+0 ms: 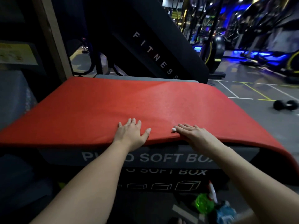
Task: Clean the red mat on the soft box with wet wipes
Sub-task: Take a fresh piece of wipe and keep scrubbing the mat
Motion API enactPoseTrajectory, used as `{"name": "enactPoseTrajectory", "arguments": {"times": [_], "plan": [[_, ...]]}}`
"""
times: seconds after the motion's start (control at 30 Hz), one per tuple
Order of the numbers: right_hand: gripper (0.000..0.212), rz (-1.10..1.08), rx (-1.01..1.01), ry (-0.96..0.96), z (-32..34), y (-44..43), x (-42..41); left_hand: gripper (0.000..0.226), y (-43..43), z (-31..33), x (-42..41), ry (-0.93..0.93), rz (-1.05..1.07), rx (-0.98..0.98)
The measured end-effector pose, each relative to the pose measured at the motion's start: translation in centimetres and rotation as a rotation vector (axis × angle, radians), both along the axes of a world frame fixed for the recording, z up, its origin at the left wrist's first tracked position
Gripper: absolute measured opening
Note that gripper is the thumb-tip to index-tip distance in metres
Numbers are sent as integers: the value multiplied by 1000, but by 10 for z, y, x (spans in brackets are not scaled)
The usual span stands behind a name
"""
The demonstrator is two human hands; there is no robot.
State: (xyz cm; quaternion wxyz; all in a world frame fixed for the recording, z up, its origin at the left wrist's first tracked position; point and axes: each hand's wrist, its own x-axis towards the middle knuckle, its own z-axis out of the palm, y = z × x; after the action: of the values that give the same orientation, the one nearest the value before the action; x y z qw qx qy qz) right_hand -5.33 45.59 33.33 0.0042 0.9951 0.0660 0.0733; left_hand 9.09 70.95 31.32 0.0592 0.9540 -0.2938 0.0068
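Observation:
The red mat (123, 104) lies spread over the grey and black soft box (161, 159), its right end drooping over the box's side. My left hand (131, 135) rests flat on the mat's near edge, fingers straight and spread. My right hand (192, 132) lies flat beside it on the same edge, fingers straight. A small white bit of wet wipe (174, 130) shows at the right hand's thumb side; most of it is hidden under the palm. A faint damp sheen shows on the mat just beyond the right hand.
A green spray bottle (204, 202) and a bluish wipes pack (225, 214) lie on the floor at the lower right. A black dumbbell (285, 105) sits on the floor to the right. A dark machine marked FITNESS (155, 55) stands behind the box.

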Motion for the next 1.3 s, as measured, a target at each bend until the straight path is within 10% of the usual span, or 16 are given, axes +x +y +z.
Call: {"name": "enactPoseTrajectory", "arguments": {"times": [0.5, 0.73, 1.3], "plan": [[57, -167, 313, 273, 12, -31, -36, 91, -42, 2, -27, 63, -115, 114], [9, -248, 456, -24, 13, -22, -29, 64, -10, 12, 0, 77, -166, 30], [13, -280, 512, 88, 24, -35, 44, 56, -1, 15, 77, 45, -23, -44]]}}
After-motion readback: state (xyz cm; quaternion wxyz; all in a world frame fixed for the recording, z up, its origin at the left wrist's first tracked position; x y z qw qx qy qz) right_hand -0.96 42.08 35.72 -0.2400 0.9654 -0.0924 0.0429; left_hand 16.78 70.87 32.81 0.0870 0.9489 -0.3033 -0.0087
